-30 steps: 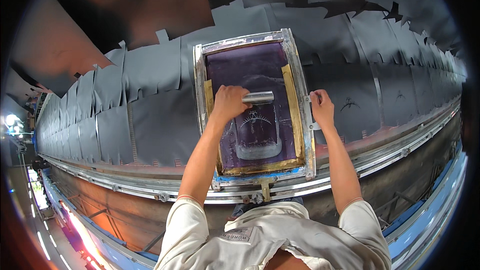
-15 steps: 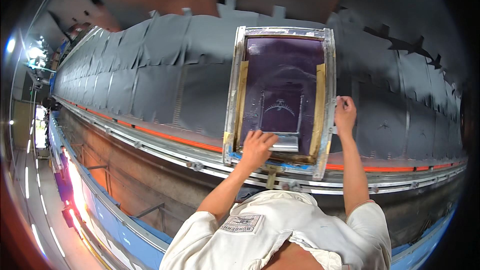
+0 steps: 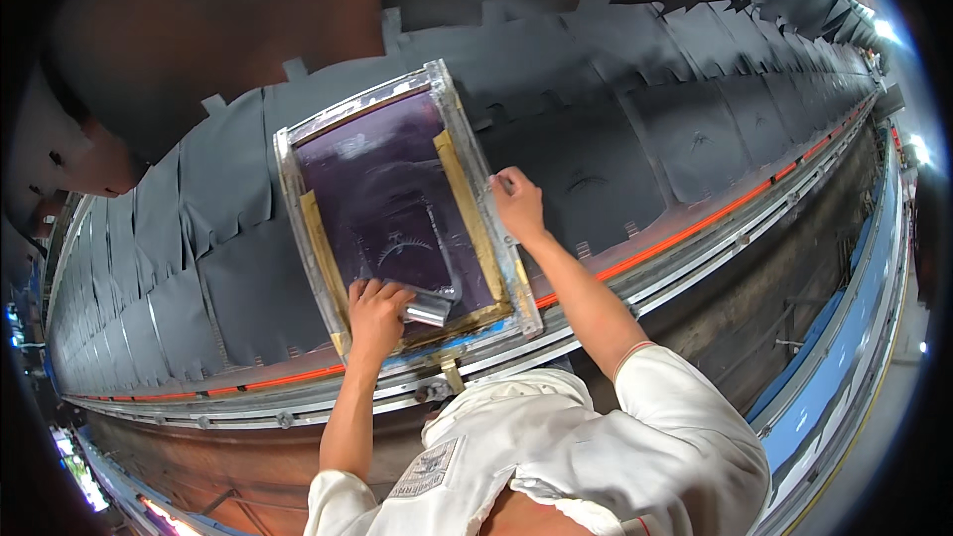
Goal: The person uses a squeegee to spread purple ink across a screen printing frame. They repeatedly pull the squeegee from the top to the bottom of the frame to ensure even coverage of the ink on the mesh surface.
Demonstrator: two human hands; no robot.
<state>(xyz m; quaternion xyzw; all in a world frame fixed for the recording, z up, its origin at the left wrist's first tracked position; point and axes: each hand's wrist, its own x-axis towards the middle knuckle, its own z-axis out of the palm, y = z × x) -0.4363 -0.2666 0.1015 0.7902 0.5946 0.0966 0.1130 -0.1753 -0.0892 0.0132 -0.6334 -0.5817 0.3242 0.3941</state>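
Observation:
A screen printing frame [image 3: 467,134] with metal rails lies on the dark sheets. Its purple mesh [image 3: 372,164] carries a pale, toothed arc motif [image 3: 404,243], and tan tape lines the inner sides. Near the frame's front end, my left hand [image 3: 377,321] is closed over the left part of a metal-faced squeegee [image 3: 429,311]. The squeegee rests on the mesh, its right end showing past my fingers. At the frame's right rail my right hand [image 3: 518,206] is curled, fingertips gripping the outer edge.
Dark sheets [image 3: 248,283] cover the long table, several at the right bearing a faint arc motif. An orange strip [image 3: 655,260] and metal rail [image 3: 685,283] run along its near edge. A metal bracket [image 3: 452,375] sits below the frame. Blue-edged structure [image 3: 844,347] stands at right.
My view has swung round, so the frame and table appear turned and further left. The squeegee now lies oblique to the frame's front edge. Both hands keep their holds.

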